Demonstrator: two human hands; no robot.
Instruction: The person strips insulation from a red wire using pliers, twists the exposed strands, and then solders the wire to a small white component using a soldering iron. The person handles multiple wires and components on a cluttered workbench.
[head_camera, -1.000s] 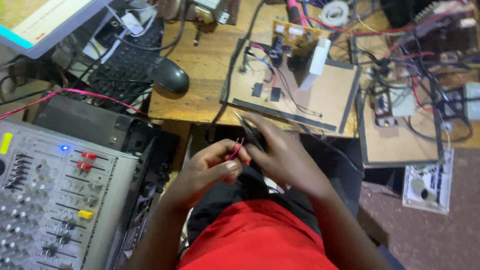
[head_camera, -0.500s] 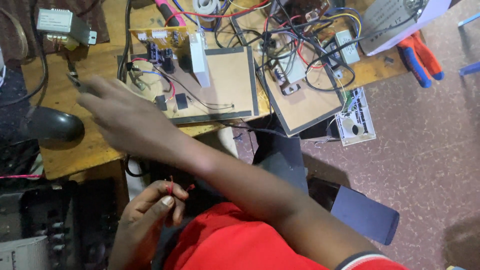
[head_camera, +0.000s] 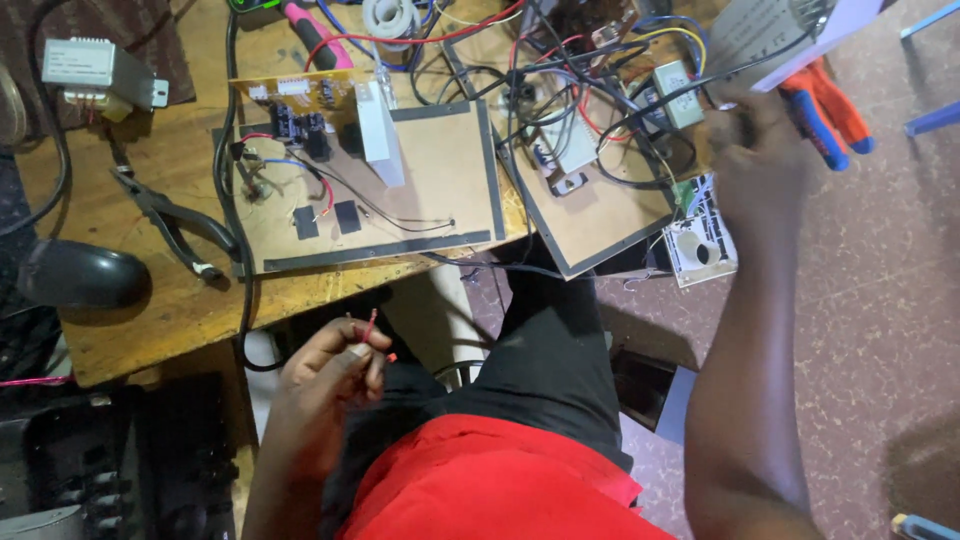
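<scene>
Fingers of the left hand (head_camera: 335, 365) pinch a small red wire (head_camera: 368, 328) near the table's (head_camera: 150, 320) front edge. It could slip and drop. Farther off, the right hand (head_camera: 760, 165) reaches for red pliers (head_camera: 825, 105) at the table's right edge; I cannot tell if it is open.

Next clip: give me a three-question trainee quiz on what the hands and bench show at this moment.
1. True or false: the left hand pinches a short red wire over the lap, below the bench edge.
2. Where is the right hand? A) on the mouse B) raised at the bench's right end, near the red and blue pliers C) on the black pliers
3. Fill in: the black pliers lie on the bench between the mouse and the ______ board.

Key: 1 true. 2 B; it is blurred, so whether it holds anything cannot be told. 3 brown.
</scene>
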